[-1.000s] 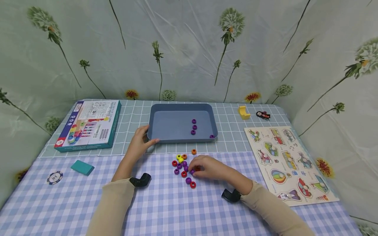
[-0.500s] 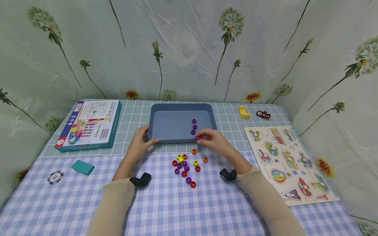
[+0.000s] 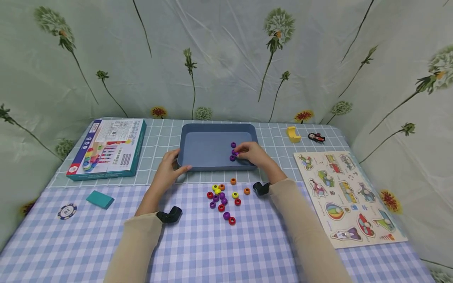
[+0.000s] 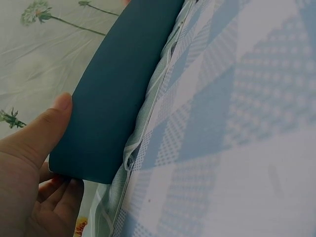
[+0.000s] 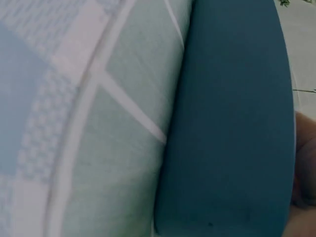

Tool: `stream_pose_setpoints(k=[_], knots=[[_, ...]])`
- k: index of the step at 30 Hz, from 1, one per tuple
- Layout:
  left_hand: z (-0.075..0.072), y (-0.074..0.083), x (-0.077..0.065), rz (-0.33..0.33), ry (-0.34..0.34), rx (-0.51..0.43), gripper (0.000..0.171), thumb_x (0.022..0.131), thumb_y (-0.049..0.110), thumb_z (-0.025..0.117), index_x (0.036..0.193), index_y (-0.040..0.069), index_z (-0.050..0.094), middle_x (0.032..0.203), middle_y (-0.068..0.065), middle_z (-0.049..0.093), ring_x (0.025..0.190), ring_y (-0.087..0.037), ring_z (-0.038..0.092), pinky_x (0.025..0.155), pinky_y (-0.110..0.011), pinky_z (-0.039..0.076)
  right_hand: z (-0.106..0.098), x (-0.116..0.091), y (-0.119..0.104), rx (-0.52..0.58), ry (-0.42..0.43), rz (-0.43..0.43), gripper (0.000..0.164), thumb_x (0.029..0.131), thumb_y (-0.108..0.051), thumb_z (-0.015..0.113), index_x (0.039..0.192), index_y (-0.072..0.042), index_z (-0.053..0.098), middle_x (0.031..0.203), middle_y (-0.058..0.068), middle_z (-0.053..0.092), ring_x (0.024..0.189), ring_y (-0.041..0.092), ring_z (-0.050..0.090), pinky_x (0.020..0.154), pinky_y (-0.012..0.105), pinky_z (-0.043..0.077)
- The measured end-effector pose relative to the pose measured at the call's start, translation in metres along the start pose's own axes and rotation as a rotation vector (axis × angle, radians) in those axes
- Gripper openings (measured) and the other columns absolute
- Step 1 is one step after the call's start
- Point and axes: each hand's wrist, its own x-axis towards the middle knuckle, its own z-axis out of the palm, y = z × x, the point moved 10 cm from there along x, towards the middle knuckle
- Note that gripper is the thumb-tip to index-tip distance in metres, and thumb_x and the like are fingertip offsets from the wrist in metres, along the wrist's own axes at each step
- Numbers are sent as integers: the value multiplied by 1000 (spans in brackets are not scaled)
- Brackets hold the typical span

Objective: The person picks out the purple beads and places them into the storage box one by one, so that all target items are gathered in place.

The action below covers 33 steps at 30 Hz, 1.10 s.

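Note:
A shallow blue tray (image 3: 201,147) lies at the back middle of the table. My left hand (image 3: 170,167) holds its front left corner, thumb on the front wall and fingers round the side; the left wrist view shows this hand (image 4: 37,173) close up. Reaching over the front rim, my right hand (image 3: 254,153) pinches a purple bead (image 3: 237,153) among several purple beads (image 3: 232,158) in the tray's right half. In the right wrist view the tray wall (image 5: 227,118) covers most of that hand. Loose purple, red, yellow and orange beads (image 3: 221,195) lie in front.
A boxed toy set (image 3: 106,149) lies at the back left, with a teal block (image 3: 100,199) and a poker chip (image 3: 67,211) before it. To the right are a wooden picture puzzle (image 3: 347,196), a yellow toy piece (image 3: 293,134) and a small figure (image 3: 316,137).
From the loose beads, my right hand has carried a purple bead up and over the tray's front rim to the purple beads inside. My left hand has stayed at the tray corner.

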Motion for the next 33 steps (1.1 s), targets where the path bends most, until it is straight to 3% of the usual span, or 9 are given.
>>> stream_pose_setpoints(k=[7, 11, 14, 18, 22, 26, 30, 33], knots=[[0, -1, 0, 10, -1, 11, 81, 68, 43, 60, 128, 1, 26, 125, -17, 26, 114, -27, 30, 90, -34, 35, 4, 3, 2, -44, 1, 31, 18, 75, -2, 57, 93, -2, 60, 87, 8, 56, 78, 17, 48, 64, 24, 44], [1, -1, 0, 10, -6, 16, 81, 68, 43, 60, 129, 1, 25, 125, -17, 26, 114, -27, 29, 90, -34, 35, 1, -1, 1, 14, 30, 17, 22, 76, -7, 59, 98, -5, 57, 91, 7, 55, 81, 16, 48, 68, 25, 45], [2, -1, 0, 11, -9, 13, 81, 68, 43, 60, 129, 1, 25, 125, -17, 25, 114, -27, 29, 90, -34, 34, -2, -10, -10, 126, 49, -58, 26, 77, -8, 59, 102, -3, 55, 97, 11, 53, 85, 17, 49, 72, 27, 46], [2, -1, 0, 12, -10, 6, 81, 68, 43, 60, 129, 1, 25, 125, -17, 25, 114, -27, 29, 91, -34, 34, -1, -34, -39, 246, 28, -225, 28, 76, -3, 58, 102, 6, 51, 100, 21, 50, 88, 27, 49, 74, 28, 46], [2, 0, 0, 15, -4, 1, 81, 68, 42, 60, 129, 0, 25, 125, -17, 26, 113, -27, 29, 90, -34, 34, 6, -67, -73, 274, -22, -383, 28, 74, 3, 58, 100, 12, 49, 97, 24, 50, 86, 35, 48, 76, 36, 45], [2, 0, 1, 6, -1, 1, 81, 68, 41, 60, 129, 1, 25, 125, -16, 26, 114, -27, 29, 91, -34, 34, 22, -95, -90, 277, -109, -466, 27, 72, 8, 58, 98, 12, 50, 94, 22, 51, 84, 35, 48, 75, 46, 42], [2, -1, 1, -2, -1, 2, 81, 68, 42, 60, 129, 1, 25, 125, -16, 25, 114, -26, 29, 91, -33, 34, 47, -111, -88, 207, -214, -494, 25, 72, 5, 60, 96, 8, 52, 94, 19, 53, 83, 32, 50, 74, 44, 44], [1, 0, 1, 1, 2, 2, 81, 68, 42, 60, 129, 1, 25, 125, -16, 26, 114, -27, 29, 91, -34, 34, 65, -112, -74, 89, -279, -479, 24, 73, -4, 61, 97, 0, 56, 95, 11, 55, 82, 23, 51, 72, 33, 47]])
